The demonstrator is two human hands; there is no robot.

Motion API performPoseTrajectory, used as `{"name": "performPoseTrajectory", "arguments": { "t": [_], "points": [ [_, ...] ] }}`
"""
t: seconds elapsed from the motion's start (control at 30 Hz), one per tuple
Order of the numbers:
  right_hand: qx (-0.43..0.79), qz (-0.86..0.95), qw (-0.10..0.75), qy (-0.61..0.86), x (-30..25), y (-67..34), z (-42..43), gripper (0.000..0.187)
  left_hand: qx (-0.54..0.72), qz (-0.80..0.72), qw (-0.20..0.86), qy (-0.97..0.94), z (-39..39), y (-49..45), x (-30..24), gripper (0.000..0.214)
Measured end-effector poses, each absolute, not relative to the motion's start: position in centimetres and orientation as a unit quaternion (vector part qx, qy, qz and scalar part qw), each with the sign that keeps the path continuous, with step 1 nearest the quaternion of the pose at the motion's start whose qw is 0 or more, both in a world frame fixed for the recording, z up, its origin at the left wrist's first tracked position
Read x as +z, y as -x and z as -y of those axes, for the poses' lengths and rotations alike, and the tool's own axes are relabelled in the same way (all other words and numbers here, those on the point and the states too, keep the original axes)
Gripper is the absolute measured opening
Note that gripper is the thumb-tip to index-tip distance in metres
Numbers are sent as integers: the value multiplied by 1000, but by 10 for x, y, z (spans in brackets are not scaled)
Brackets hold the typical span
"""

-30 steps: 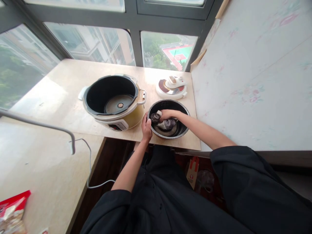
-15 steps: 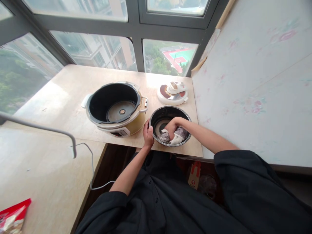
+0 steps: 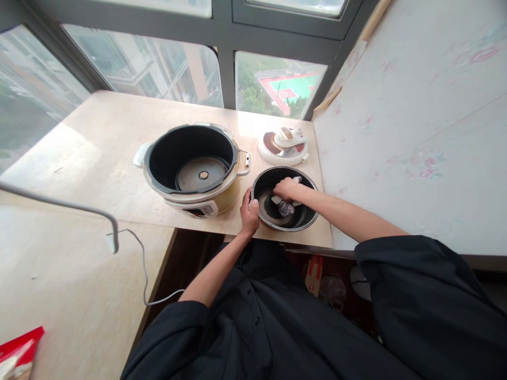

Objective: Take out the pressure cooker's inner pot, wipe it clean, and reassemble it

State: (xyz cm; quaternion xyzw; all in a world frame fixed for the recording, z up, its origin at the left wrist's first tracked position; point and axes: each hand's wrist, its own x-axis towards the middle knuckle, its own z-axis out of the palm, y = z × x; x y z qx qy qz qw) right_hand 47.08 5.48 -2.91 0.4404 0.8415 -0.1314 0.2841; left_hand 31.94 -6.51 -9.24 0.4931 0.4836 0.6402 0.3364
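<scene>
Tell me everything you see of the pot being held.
The pot is round, deep and dark inside, seemingly metal, with a paler rim and greyish floor. It stands upright and open on the table, beside the cooker. The left hand grips its left side; inside, the right hand holds a cloth.

A cloth (image 3: 285, 208) is in the pot (image 3: 304, 215), the cooker (image 3: 194, 196) to its left, the lid (image 3: 283, 146) behind.

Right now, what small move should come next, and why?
Perhaps sweep the bunched grey-and-white cloth toward the round black pot's left wall: the right hand holds it short of that wall, and the left hand grips that side.
</scene>
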Motion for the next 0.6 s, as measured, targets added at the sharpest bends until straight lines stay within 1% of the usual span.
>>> {"name": "performPoseTrajectory", "arguments": {
  "t": [0.1, 0.3, 0.47, 0.6],
  "points": [
    [-107, -839, 267, -461, -20, -471, -46, 25, 637, -480, 342, -496, 65, -320, -94, 54],
    [-85, -806, 192, -553, -23, -463, -29, 41, 619, -479, 349, -516, 65, -318, -96, 52],
    [-134, -761, 167, -612, -28, -451, -33, 54, 612, -476, 351, -526, 66, -315, -95, 51],
    [-178, -726, 153, -647, -30, -441, -35, 55, 612, -484, 340, -526, 66, -316, -94, 50]
  ]
}}
